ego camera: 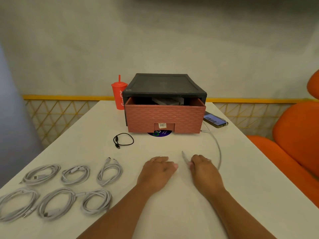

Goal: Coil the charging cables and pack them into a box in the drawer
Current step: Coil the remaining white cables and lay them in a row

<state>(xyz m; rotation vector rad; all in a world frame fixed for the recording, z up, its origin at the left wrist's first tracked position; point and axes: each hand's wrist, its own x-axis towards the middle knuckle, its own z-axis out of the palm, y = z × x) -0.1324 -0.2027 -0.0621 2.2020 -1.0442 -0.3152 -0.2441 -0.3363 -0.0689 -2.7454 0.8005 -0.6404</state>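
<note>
Several coiled white cables (75,174) lie in two rows at the near left of the white table (172,204). A small coiled black cable (123,139) sits before the drawer unit. The pink woven drawer (164,118) is pulled partly out of its black casing (164,83), and a grey box (165,101) shows inside. A loose white cable (217,149) runs from the phone in a curve to my right hand (202,167), which pinches its free end. My left hand (159,169) rests flat on the table, holding nothing.
A red cup with a straw (119,95) stands left of the drawer unit. A phone (214,120) with a lit screen lies to its right. A round blue sticker (160,133) peeks from under the drawer. Orange seats (296,135) line the right side.
</note>
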